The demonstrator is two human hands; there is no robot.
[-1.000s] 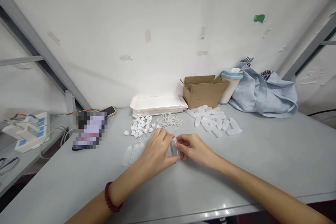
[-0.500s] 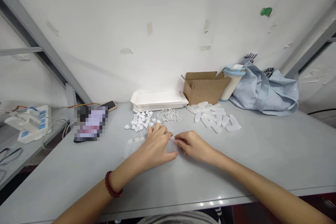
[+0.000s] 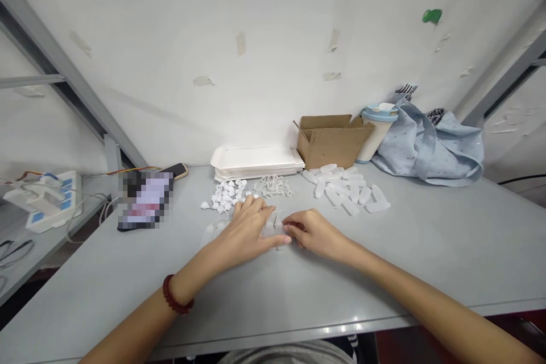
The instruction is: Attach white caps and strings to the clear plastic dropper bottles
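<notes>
My left hand (image 3: 249,226) lies palm down, fingers apart and thumb stretched to the right, over a row of small translucent plastic sleeves with strings. One translucent sleeve (image 3: 279,230) shows between my hands, a thin string rising from its top. At its right edge my right hand (image 3: 313,230) is closed, thumb and forefinger pinched on it. More sleeves (image 3: 208,234) show left of my left hand, partly covered by it. Beyond the hands are a heap of small white caps (image 3: 224,196), a tangle of pale strings (image 3: 275,186) and a pile of loose translucent sleeves (image 3: 341,189).
Against the wall stand stacked white trays (image 3: 258,165), an open cardboard box (image 3: 335,148), a blue-lidded cup (image 3: 375,133) and a light blue bag (image 3: 430,151). A blurred phone (image 3: 149,202) lies at left, near another phone (image 3: 176,172) and a power strip (image 3: 55,205).
My left hand has slid a little left, and its thumb and forefinger are wider apart. More of the sleeve and its string shows between the hands. My right hand has barely moved.
</notes>
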